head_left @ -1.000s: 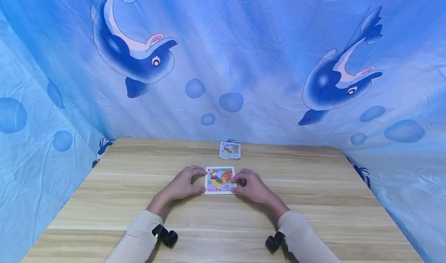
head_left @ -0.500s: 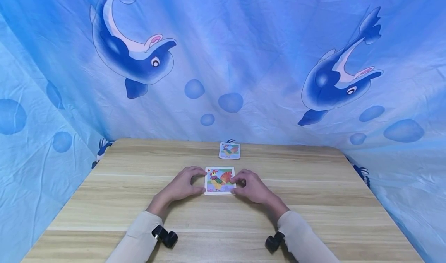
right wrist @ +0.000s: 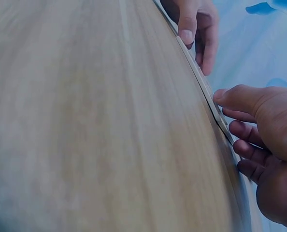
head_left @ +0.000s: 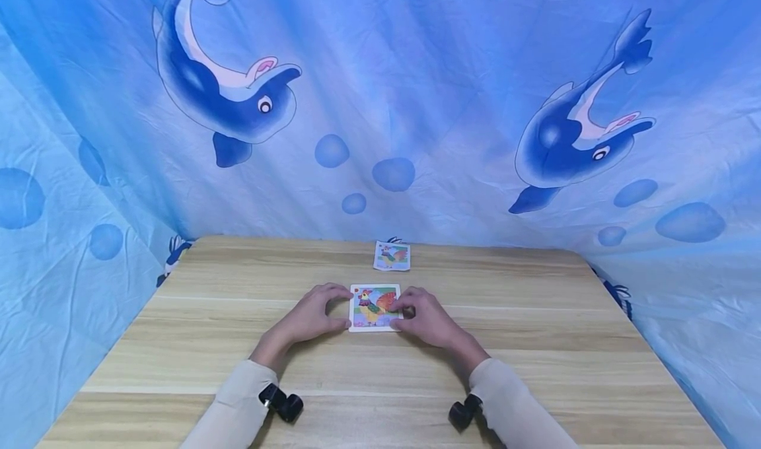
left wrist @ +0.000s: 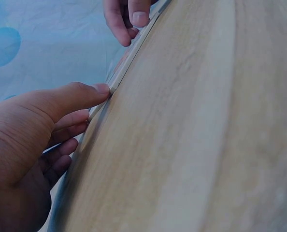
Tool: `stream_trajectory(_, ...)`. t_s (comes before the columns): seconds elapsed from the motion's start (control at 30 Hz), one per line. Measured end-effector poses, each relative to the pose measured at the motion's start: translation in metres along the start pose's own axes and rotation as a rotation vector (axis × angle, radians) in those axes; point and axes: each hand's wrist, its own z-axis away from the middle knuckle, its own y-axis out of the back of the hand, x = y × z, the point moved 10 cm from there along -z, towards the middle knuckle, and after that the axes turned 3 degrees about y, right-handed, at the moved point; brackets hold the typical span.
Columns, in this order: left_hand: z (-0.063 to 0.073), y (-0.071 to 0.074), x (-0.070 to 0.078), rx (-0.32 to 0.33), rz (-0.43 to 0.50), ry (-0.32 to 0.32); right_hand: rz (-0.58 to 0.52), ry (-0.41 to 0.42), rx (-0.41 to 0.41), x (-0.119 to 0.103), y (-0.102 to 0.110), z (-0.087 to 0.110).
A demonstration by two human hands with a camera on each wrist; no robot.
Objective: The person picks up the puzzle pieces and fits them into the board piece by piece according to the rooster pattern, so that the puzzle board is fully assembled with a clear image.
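A small framed jigsaw puzzle (head_left: 374,309) with a rooster picture and a white rim lies flat on the wooden table. My left hand (head_left: 312,313) holds its left edge, forefinger near the far corner and thumb near the near corner; the left wrist view shows that thumb (left wrist: 101,89) against the thin board. Over the puzzle's right side is my right hand (head_left: 431,317), its bent forefinger and thumb resting on the picture, slightly apart. From the right wrist the board (right wrist: 201,79) appears edge-on, so its face is hidden there. No loose piece shows between the right fingers.
Behind the puzzle, close to the table's far edge, lies a paper card (head_left: 392,256) with the same rooster picture. A blue curtain (head_left: 416,105) printed with dolphins hangs past the table (head_left: 380,383) at the back and sides.
My right hand has slid slightly left, so its thumb and forefinger reach further in over the picture. The left hand and the puzzle stay where they were.
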Motion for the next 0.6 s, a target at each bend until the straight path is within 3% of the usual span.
stream_trajectory(0.6, 0.0006, 0.0005, 0.0017, -0.007, 0.003, -0.004, 0.036, -0.013, -0.001, -0.0006, -0.0008, 0.0009)
